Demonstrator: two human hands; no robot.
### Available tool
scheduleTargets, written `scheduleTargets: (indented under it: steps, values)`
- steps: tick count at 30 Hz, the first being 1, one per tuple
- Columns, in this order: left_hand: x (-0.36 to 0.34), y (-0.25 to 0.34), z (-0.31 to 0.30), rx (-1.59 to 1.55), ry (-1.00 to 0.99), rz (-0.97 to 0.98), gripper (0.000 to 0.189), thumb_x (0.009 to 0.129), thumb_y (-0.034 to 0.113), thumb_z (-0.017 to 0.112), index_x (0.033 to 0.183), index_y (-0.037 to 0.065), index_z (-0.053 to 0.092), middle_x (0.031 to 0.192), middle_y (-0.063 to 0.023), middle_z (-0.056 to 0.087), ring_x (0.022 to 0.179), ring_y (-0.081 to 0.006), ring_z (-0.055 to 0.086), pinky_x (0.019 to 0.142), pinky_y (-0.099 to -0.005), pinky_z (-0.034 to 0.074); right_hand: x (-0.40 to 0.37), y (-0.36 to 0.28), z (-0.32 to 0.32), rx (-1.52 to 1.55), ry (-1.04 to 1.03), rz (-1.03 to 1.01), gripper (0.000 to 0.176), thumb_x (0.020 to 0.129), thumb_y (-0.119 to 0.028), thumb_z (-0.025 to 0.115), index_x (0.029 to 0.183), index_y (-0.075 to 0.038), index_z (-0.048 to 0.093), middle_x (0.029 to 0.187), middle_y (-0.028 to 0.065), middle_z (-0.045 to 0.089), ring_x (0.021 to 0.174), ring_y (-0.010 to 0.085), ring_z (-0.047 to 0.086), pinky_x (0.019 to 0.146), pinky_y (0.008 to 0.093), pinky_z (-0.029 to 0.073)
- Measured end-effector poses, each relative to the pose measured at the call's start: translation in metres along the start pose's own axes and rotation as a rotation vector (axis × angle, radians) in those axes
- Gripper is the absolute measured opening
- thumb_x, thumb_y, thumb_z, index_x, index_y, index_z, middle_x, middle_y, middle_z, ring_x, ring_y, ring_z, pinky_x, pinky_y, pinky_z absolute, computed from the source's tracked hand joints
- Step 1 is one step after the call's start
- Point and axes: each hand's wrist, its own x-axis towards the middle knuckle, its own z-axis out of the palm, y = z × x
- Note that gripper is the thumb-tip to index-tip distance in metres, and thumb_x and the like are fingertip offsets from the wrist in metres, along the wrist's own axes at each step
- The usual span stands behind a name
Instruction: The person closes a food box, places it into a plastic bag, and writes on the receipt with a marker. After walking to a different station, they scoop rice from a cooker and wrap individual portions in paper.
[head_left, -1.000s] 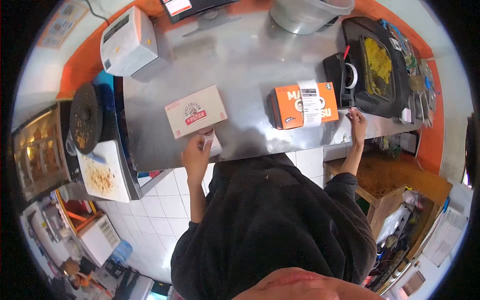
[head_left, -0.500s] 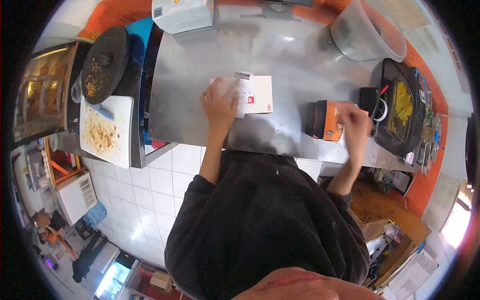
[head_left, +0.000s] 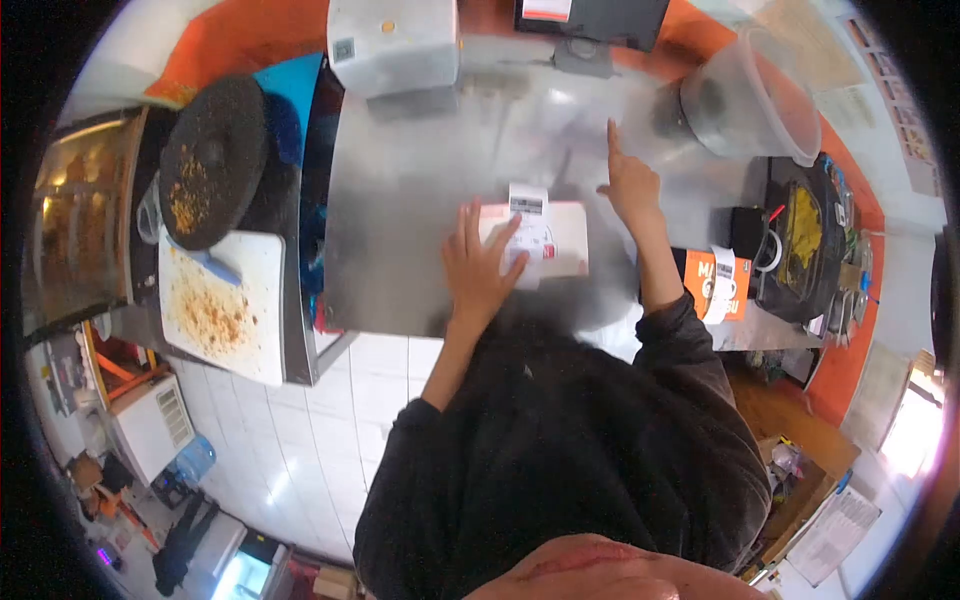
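Observation:
On the metal table, my left hand (head_left: 480, 262) lies with fingers spread on a white box (head_left: 570, 240) and on the printed paper label (head_left: 527, 212) across it. My right hand (head_left: 632, 185) is raised over the table to the right of the box, its index finger stretched out toward the far side and the thumb apart, holding nothing. An orange box (head_left: 740, 285) with a white label strip sits to the right of my right forearm.
A white machine (head_left: 393, 45) stands at the back left, a clear plastic tub (head_left: 740, 105) at the back right. Black containers (head_left: 745, 228) are at the right. A stone mortar (head_left: 212, 165) and a crumb-covered white board (head_left: 225, 305) lie on the left.
My right hand has moved left and away from the orange box, its index finger now extended. The orange box now shows a label strip. The camera view has shifted.

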Motion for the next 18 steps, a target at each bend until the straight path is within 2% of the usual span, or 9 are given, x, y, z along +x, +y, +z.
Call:
scheduleTargets:
  steps: [2, 3, 4, 6, 8, 9, 11, 14, 18]
  values:
    - [0.001, -0.002, 0.0, 0.001, -0.003, 0.009, 0.051, 0.083, 0.044, 0.059, 0.132, 0.031, 0.05, 0.146, -0.0165, 0.029, 0.134, -0.0374, 0.025, 0.1, -0.0556, 0.026, 0.05, 0.0, -0.006, 0.2, 0.296, -0.227, 0.073, 0.076, -0.013, 0.067, 0.138, -0.012, 0.029, 0.092, 0.0161, 0.065, 0.08, 0.0363, 0.064, 0.064, 0.0453, 0.05]
    - [0.002, -0.003, -0.003, 0.003, 0.009, 0.029, 0.051, 0.083, 0.044, 0.059, 0.132, 0.031, 0.05, 0.146, -0.0165, 0.029, 0.134, -0.0374, 0.025, 0.1, -0.0556, 0.026, 0.075, -0.012, -0.007, 0.389, 0.446, -0.299, 0.047, 0.075, -0.008, 0.064, 0.117, -0.008, 0.043, 0.111, 0.0167, 0.06, 0.089, 0.0342, 0.06, 0.07, 0.0437, 0.048]
    - [0.003, -0.004, -0.006, -0.108, -0.057, 0.0, 0.055, 0.085, 0.042, 0.058, 0.136, 0.027, 0.044, 0.147, -0.0169, 0.026, 0.135, -0.038, 0.023, 0.103, -0.0548, 0.024, 0.1, -0.021, -0.006, 0.393, 0.469, -0.292, 0.047, 0.075, -0.008, 0.064, 0.117, -0.008, 0.043, 0.111, 0.0167, 0.06, 0.089, 0.0342, 0.06, 0.07, 0.0437, 0.048]
    - [0.007, -0.012, -0.015, -0.208, -0.112, -0.009, 0.059, 0.087, 0.041, 0.056, 0.14, 0.022, 0.038, 0.148, -0.0172, 0.023, 0.136, -0.0386, 0.021, 0.105, -0.0541, 0.022, 0.143, -0.036, -0.005, 0.233, 0.798, -0.512, 0.035, 0.072, -0.004, 0.061, 0.105, -0.008, 0.047, 0.131, 0.0144, 0.048, 0.099, 0.0312, 0.053, 0.081, 0.0425, 0.043]
    - [0.011, -0.018, -0.027, -0.616, -0.041, -0.096, 0.062, 0.091, 0.033, 0.051, 0.144, 0.011, 0.028, 0.149, -0.0185, 0.018, 0.136, -0.0377, 0.019, 0.109, -0.0493, 0.019, 0.168, -0.047, -0.003, 0.292, 0.797, -0.474, 0.033, 0.072, -0.004, 0.06, 0.102, -0.008, 0.047, 0.136, 0.0134, 0.042, 0.102, 0.0309, 0.05, 0.085, 0.0426, 0.04]
    - [0.014, -0.023, -0.033, -0.611, -0.042, -0.082, 0.062, 0.091, 0.033, 0.051, 0.144, 0.011, 0.028, 0.149, -0.0185, 0.018, 0.136, -0.0377, 0.019, 0.109, -0.0493, 0.019, 0.178, -0.05, 0.001, 0.348, 0.769, -0.445, 0.031, 0.071, -0.004, 0.06, 0.1, -0.008, 0.048, 0.141, 0.0123, 0.037, 0.104, 0.0305, 0.046, 0.089, 0.0428, 0.037]
    - [0.018, -0.037, -0.044, -0.545, -0.042, -0.176, 0.057, 0.094, 0.026, 0.047, 0.142, 0.004, 0.026, 0.148, -0.0193, 0.021, 0.136, -0.0361, 0.02, 0.111, -0.0443, 0.017, 0.194, -0.053, 0.012, 0.323, 0.79, -0.416, 0.03, 0.072, -0.005, 0.059, 0.1, -0.008, 0.048, 0.141, 0.0117, 0.038, 0.103, 0.0308, 0.047, 0.088, 0.0429, 0.037]
    - [0.027, -0.056, -0.048, -0.598, 0.05, -0.188, 0.053, 0.094, 0.024, 0.046, 0.141, 0.005, 0.031, 0.145, -0.0189, 0.025, 0.136, -0.0347, 0.022, 0.111, -0.0442, 0.017, 0.202, -0.054, 0.013, 0.329, 0.818, -0.387, 0.026, 0.076, -0.007, 0.056, 0.1, -0.008, 0.047, 0.14, 0.0109, 0.039, 0.103, 0.031, 0.047, 0.087, 0.0438, 0.037]
    - [0.035, -0.045, -0.065, -0.568, 0.035, -0.184, 0.049, 0.093, 0.023, 0.046, 0.137, 0.003, 0.035, 0.143, -0.0186, 0.03, 0.135, -0.0339, 0.024, 0.111, -0.0435, 0.017, 0.186, -0.056, 0.0, 0.398, 0.776, -0.354, 0.028, 0.075, -0.004, 0.059, 0.1, -0.007, 0.048, 0.14, 0.0117, 0.039, 0.105, 0.0322, 0.047, 0.09, 0.0438, 0.036]
